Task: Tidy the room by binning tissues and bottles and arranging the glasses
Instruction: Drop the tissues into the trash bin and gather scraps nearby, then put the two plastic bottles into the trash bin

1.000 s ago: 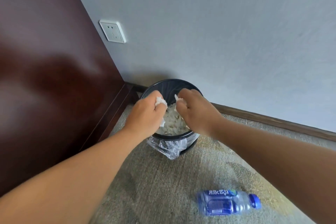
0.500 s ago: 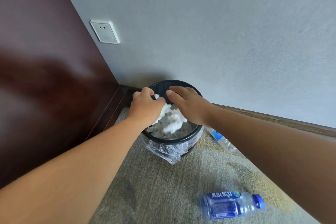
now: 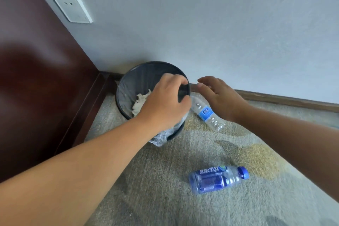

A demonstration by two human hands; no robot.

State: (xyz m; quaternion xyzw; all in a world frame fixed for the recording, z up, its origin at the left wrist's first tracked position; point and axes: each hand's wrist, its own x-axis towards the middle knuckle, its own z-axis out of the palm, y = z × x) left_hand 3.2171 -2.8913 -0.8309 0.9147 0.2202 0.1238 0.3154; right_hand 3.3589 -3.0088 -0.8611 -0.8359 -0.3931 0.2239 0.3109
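A black bin [image 3: 128,80] with a clear liner stands in the corner on the carpet, with crumpled white tissues [image 3: 140,103] inside it. My left hand [image 3: 163,102] hovers over the bin's right side, fingers loosely curled, holding nothing. My right hand [image 3: 220,97] is just right of the bin, fingers spread and straight, above a clear bottle with a blue label [image 3: 208,114] that lies on the floor against the bin. A blue bottle with a blue cap [image 3: 218,180] lies on its side nearer to me. No glasses are in view.
A dark wooden cabinet [image 3: 36,82] fills the left side next to the bin. The grey wall carries a white socket [image 3: 73,9], and a brown baseboard [image 3: 286,99] runs along its foot. Beige carpet [image 3: 165,198] covers the floor.
Both hands have let go of the tissues, which now lie in the bin. My right hand has moved right, off the bin and over the clear bottle. The view has come closer.
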